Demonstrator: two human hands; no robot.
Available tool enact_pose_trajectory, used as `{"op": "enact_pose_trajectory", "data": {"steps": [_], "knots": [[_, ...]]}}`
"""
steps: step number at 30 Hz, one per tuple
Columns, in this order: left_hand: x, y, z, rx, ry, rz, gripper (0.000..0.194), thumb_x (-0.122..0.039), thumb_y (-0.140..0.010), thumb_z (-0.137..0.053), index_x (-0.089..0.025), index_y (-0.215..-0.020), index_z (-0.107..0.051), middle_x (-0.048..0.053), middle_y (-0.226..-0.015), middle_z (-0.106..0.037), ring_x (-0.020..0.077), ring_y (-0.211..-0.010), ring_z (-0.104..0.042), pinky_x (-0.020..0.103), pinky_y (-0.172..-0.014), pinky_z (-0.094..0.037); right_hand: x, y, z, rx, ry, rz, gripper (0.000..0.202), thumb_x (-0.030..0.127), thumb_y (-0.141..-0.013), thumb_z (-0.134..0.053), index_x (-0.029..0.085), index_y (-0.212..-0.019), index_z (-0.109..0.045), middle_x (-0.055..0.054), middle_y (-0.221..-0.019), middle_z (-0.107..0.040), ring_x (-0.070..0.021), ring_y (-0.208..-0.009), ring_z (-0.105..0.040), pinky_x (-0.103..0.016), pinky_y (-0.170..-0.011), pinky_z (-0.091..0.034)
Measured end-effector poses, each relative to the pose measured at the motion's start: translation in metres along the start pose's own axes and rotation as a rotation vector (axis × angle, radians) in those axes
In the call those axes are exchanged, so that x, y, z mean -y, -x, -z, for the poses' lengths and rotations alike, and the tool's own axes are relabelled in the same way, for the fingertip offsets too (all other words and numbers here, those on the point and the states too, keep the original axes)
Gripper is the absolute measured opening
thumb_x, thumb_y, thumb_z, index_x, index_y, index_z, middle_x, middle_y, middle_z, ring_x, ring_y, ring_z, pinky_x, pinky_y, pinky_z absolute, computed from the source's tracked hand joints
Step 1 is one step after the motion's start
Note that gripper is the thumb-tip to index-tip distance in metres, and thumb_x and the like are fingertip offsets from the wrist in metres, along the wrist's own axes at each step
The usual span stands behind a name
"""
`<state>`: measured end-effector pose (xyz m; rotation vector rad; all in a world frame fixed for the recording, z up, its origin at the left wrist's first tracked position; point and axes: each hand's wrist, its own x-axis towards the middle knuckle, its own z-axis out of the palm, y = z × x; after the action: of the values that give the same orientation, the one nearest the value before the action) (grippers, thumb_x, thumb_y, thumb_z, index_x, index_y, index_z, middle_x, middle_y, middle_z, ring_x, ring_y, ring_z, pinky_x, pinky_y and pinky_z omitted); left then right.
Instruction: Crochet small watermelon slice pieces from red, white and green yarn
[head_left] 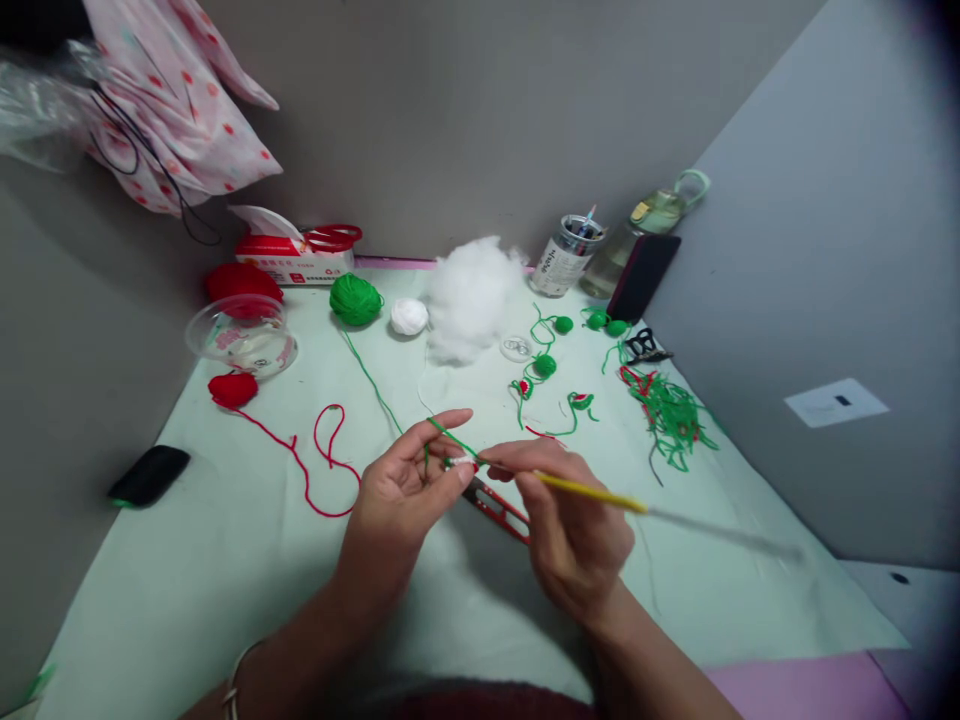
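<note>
My left hand (409,485) pinches a small crocheted piece (463,462) in white, green and red between thumb and fingers. Green yarn (450,436) runs over its raised index finger and leads back to a green yarn ball (356,300). In my right hand (574,525) is a crochet hook (592,491) with a yellow grip, held like a pen, its tip at the edge of the piece. The hook's rear end is blurred. Beneath the hands, red-handled thread snips (501,508) lie on the table, partly hidden.
White stuffing (472,300) and a white yarn ball (409,317) sit at the back. Red yarn (234,388) and a plastic tub (255,345) are left. Small crocheted pieces (581,401), yarn scraps (675,415), a can of pens (564,262), a phone (643,278) and a bottle (611,255) stand or lie right.
</note>
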<state>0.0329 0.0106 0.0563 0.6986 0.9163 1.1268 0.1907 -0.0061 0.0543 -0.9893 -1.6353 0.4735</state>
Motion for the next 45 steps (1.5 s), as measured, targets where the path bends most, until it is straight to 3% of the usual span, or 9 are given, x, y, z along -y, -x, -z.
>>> {"op": "enact_pose_trajectory", "data": {"steps": [5, 10, 15, 21, 25, 28, 35, 41, 45], "knots": [[-0.001, 0.001, -0.005, 0.068, 0.157, 0.163, 0.052, -0.026, -0.081, -0.086, -0.023, -0.130, -0.071, -0.005, -0.077, -0.062, 0.0061, -0.061, -0.049, 0.021, -0.069, -0.046, 0.002, 0.004, 0.000, 0.078, 0.362, 0.214, 0.032, 0.011, -0.096, -0.064, 0.029, -0.121, -0.072, -0.008, -0.108, -0.078, -0.0228, -0.095, -0.073, -0.036, -0.074, -0.062], [-0.007, -0.002, -0.004, 0.080, 0.307, 0.307, 0.044, -0.021, -0.082, -0.084, -0.016, -0.125, -0.075, -0.011, -0.060, -0.049, 0.0022, -0.047, -0.022, 0.028, -0.087, -0.050, -0.004, -0.004, 0.002, -0.156, -0.132, -0.101, 0.022, 0.018, -0.102, -0.056, 0.027, -0.104, -0.076, -0.004, -0.089, -0.075, -0.0187, -0.076, -0.067, -0.035, -0.067, -0.057], [-0.005, -0.002, -0.002, 0.100, 0.178, 0.198, 0.045, -0.023, -0.082, -0.084, -0.021, -0.125, -0.076, -0.002, -0.079, -0.064, 0.0075, -0.060, -0.045, 0.025, -0.071, -0.045, -0.004, -0.012, -0.003, -0.109, -0.288, -0.218, 0.017, 0.023, -0.100, -0.063, 0.025, -0.096, -0.079, -0.004, -0.088, -0.077, -0.0178, -0.078, -0.069, -0.033, -0.070, -0.058], [0.000, 0.000, -0.004, 0.051, 0.129, 0.138, 0.043, -0.026, -0.080, -0.087, -0.024, -0.122, -0.078, -0.003, -0.079, -0.063, 0.0077, -0.064, -0.046, 0.020, -0.056, -0.033, -0.001, -0.002, -0.005, -0.023, 0.061, 0.005, 0.028, 0.012, -0.097, -0.065, 0.030, -0.114, -0.079, -0.005, -0.099, -0.078, -0.0191, -0.088, -0.073, -0.032, -0.072, -0.061], [-0.002, -0.004, -0.003, 0.094, 0.325, 0.306, 0.032, -0.025, -0.080, -0.086, -0.017, -0.110, -0.081, -0.008, -0.064, -0.049, 0.0028, -0.050, -0.028, 0.023, -0.075, -0.049, -0.005, -0.001, 0.001, -0.043, 0.095, 0.034, 0.028, 0.013, -0.097, -0.064, 0.029, -0.115, -0.078, -0.007, -0.101, -0.078, -0.0208, -0.089, -0.073, -0.036, -0.075, -0.061], [-0.004, -0.007, -0.001, 0.042, 0.324, 0.267, 0.028, -0.021, -0.078, -0.086, -0.019, -0.105, -0.082, -0.005, -0.071, -0.058, 0.0073, -0.062, -0.050, 0.032, -0.094, -0.049, -0.007, -0.008, 0.003, -0.149, -0.210, -0.199, 0.019, 0.021, -0.101, -0.060, 0.025, -0.101, -0.078, -0.004, -0.086, -0.075, -0.0164, -0.069, -0.067, -0.033, -0.063, -0.058], [0.001, -0.002, -0.001, 0.127, 0.099, 0.148, 0.040, -0.027, -0.084, -0.083, -0.027, -0.123, -0.077, 0.003, -0.097, -0.073, 0.0200, -0.100, -0.064, 0.034, -0.097, -0.044, -0.005, -0.011, -0.002, -0.068, -0.275, -0.286, 0.014, 0.023, -0.099, -0.066, 0.025, -0.096, -0.080, -0.003, -0.089, -0.078, -0.0166, -0.081, -0.071, -0.031, -0.074, -0.059], [-0.003, 0.000, 0.001, 0.097, 0.056, 0.136, 0.038, -0.030, -0.084, -0.083, -0.027, -0.122, -0.078, 0.002, -0.094, -0.069, 0.0197, -0.095, -0.064, 0.035, -0.095, -0.043, -0.010, -0.010, 0.001, -0.091, -0.517, -0.448, 0.020, 0.032, -0.103, -0.060, 0.022, -0.096, -0.075, -0.003, -0.088, -0.077, -0.0145, -0.072, -0.070, -0.030, -0.069, -0.062], [-0.003, 0.000, 0.002, 0.036, -0.019, 0.069, 0.035, -0.027, -0.083, -0.082, -0.027, -0.118, -0.080, 0.000, -0.088, -0.066, 0.0163, -0.087, -0.061, 0.030, -0.086, -0.044, -0.004, -0.008, 0.001, -0.074, -0.291, -0.321, 0.019, 0.024, -0.105, -0.055, 0.022, -0.099, -0.073, -0.003, -0.090, -0.077, -0.0139, -0.073, -0.071, -0.029, -0.070, -0.061]]}}
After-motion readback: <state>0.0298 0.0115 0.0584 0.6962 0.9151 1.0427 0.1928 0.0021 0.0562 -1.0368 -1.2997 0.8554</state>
